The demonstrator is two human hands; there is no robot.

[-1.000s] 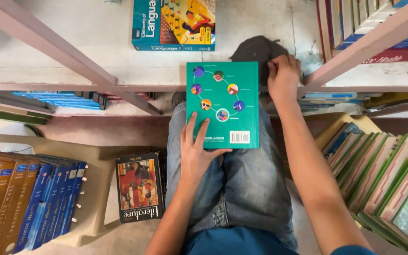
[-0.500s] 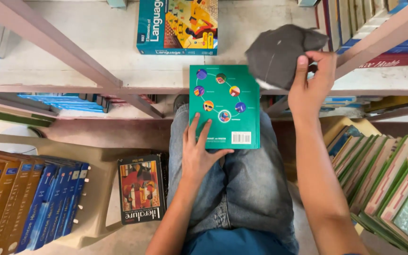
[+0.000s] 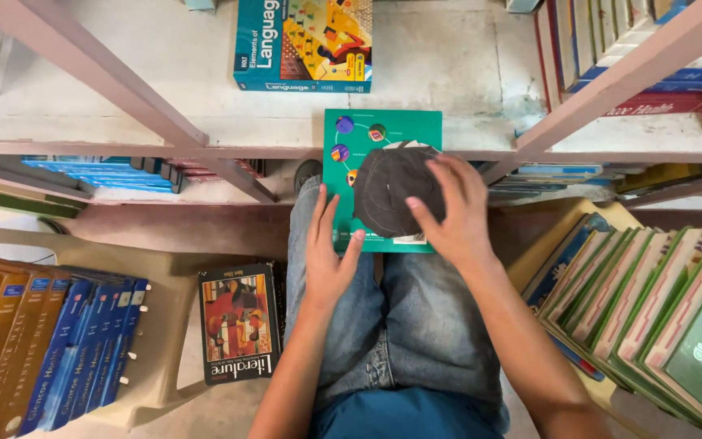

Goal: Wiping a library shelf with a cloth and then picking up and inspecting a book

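A green hardcover book (image 3: pixel 382 134) is laid back cover up across the jeans-clad knees (image 3: pixel 404 325) of the seated person, its far edge reaching the white shelf board (image 3: pixel 440 73). A dark grey cloth (image 3: pixel 387 189) is pressed flat onto the cover by the right hand (image 3: pixel 452 211), whose fingers are spread open over the cloth rather than closed around it. The book's near left corner is steadied by the left hand (image 3: pixel 328 256), palm down, fingers extended and slightly parted, nothing gripped. A teal language textbook (image 3: pixel 302 45) is lying on the shelf beyond the book. A literature textbook (image 3: pixel 239 323) is standing to the left of the knees, and a row of green-edged books (image 3: pixel 652 309) is stacked at the right.
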